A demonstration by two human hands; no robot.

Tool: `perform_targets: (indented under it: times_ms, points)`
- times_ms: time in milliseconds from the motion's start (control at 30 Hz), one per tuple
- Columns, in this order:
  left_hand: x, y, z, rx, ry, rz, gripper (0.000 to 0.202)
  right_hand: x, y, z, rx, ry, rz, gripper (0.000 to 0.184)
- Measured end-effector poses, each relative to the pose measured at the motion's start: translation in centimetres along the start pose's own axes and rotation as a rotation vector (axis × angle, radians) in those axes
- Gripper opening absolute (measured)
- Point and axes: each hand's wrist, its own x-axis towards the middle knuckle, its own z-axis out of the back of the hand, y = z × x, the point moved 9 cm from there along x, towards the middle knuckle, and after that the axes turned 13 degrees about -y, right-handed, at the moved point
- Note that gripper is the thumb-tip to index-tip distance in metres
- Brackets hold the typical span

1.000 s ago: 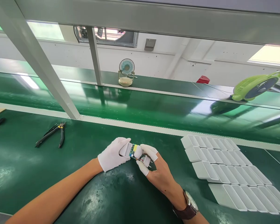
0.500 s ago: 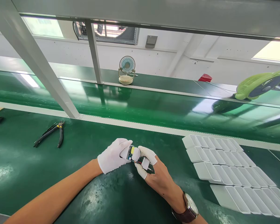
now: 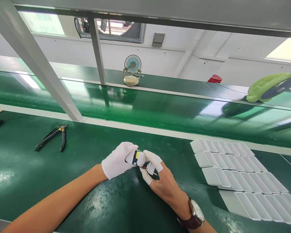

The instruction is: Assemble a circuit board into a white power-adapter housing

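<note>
Your left hand and right hand both pinch the board w/ its white shell, held just over the bench at centre. Board looks only partly seated, wires exposed. Four rows of shells at right wait untouched.

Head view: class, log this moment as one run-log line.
left hand: holds white casing | right hand: on circuit board | pliers: untouched

Glossy green bench top, matt white plastic casings, white cloth glove.
</note>
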Motion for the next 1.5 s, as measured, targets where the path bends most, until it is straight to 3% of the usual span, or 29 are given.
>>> perform_targets:
  times_ms: [467,800,1233,1500]
  points:
    - [0.5,-0.7,0.1,0.004,-0.020,-0.044,0.049,-0.4,0.6,0.1,-0.024,-0.024,0.123,0.059]
    - [0.9,-1.1,0.4,0.019,-0.052,-0.080,0.047,-0.3,0.8,0.1,-0.060,-0.026,0.117,0.062]
    - [0.7,-1.1,0.5,0.006,-0.044,-0.087,0.052,-0.3,0.5,0.1,-0.025,-0.027,0.069,0.059]
    - [1.3,-2.7,0.2,-0.076,-0.012,-0.201,0.065,-0.3,0.7,-0.4,-0.028,0.027,0.097,0.060]
